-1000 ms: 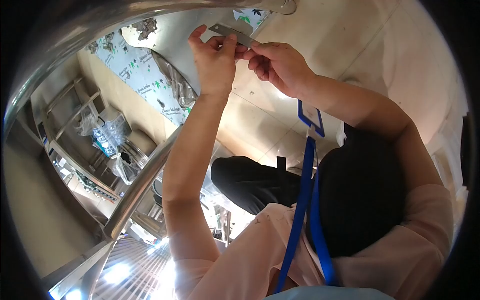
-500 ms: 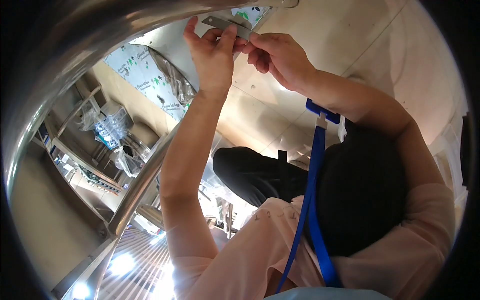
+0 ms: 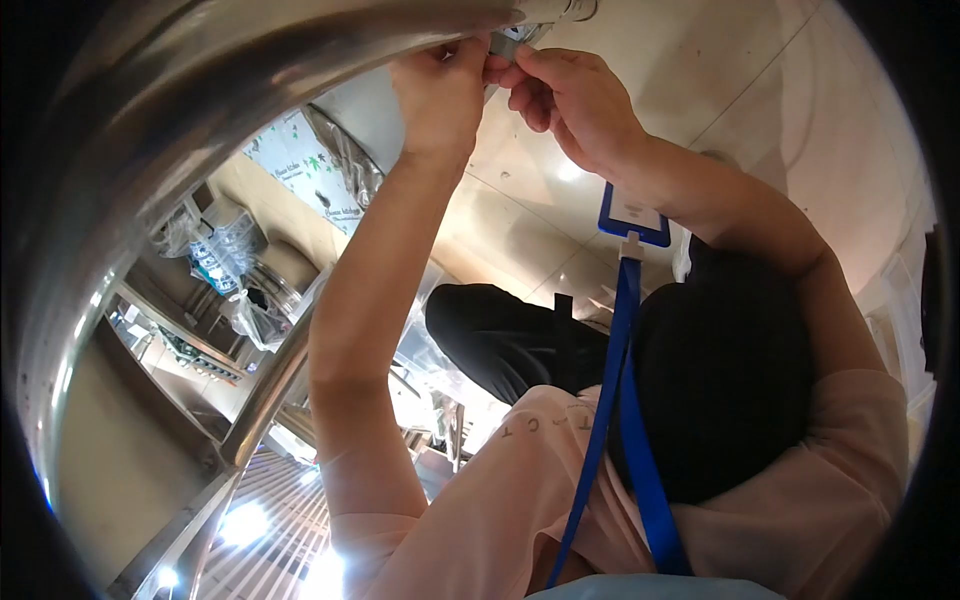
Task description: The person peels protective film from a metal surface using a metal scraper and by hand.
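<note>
A thin grey metal strip (image 3: 503, 46) is held between my two hands at the top of the head view. My left hand (image 3: 440, 105) grips it from the left, its fingertips partly hidden behind a thick, shiny metal tube. With thumb and fingers pressed together, my right hand (image 3: 585, 105) pinches the strip's right end. Most of the strip is hidden by my left fingers and the tube.
The curved metal tube (image 3: 250, 70) crosses the upper left. Below it are a printed sheet (image 3: 305, 165), a metal rail (image 3: 270, 390) and a shelf with plastic bags (image 3: 255, 320). A blue-framed badge (image 3: 634, 213) hangs beneath my right forearm, over the tiled floor (image 3: 520, 225).
Both hands have moved up slightly in the view with the strip, and the left fingers have gone partly behind the tube. The tube covers more of the upper left. The badge has swung.
</note>
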### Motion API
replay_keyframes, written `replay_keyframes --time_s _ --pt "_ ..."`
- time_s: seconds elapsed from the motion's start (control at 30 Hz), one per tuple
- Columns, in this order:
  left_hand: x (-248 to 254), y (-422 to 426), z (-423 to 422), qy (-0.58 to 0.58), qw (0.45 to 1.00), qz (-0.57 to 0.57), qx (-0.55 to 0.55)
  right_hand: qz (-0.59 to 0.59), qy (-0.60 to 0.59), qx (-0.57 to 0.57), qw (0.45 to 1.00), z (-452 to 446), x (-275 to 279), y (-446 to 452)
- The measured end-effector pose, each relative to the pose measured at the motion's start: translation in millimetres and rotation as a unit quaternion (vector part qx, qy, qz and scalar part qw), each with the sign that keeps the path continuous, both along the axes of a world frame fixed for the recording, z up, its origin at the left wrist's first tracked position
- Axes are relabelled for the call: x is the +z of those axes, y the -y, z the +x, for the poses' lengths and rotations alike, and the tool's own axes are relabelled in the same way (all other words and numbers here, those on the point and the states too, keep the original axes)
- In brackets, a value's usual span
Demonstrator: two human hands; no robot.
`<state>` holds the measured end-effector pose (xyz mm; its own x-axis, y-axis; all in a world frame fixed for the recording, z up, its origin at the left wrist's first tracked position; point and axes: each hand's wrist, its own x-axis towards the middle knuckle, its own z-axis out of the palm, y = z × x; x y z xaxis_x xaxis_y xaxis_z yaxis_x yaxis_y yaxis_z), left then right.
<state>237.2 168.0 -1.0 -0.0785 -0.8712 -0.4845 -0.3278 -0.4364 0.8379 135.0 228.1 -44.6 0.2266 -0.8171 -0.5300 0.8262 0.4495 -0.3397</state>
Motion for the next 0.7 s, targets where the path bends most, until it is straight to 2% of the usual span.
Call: replay_keyframes --time_s 0.13,0.23,0.37,0.7 --pt "2 -12 10 -0.007 0.997 -0.026 0.07 0.01 0.016 0.057 0.998 4 3 -1" --pt "5 -17 15 0.031 0.995 -0.041 0.088 0.013 0.033 0.078 0.996 13 -2 -2" --pt "2 -8 13 0.023 0.996 -0.031 0.082 0.025 0.036 0.032 0.999 14 4 2" --pt "0 -3 11 0.029 0.997 -0.03 0.06 0.041 -0.002 0.031 0.999 13 10 4"
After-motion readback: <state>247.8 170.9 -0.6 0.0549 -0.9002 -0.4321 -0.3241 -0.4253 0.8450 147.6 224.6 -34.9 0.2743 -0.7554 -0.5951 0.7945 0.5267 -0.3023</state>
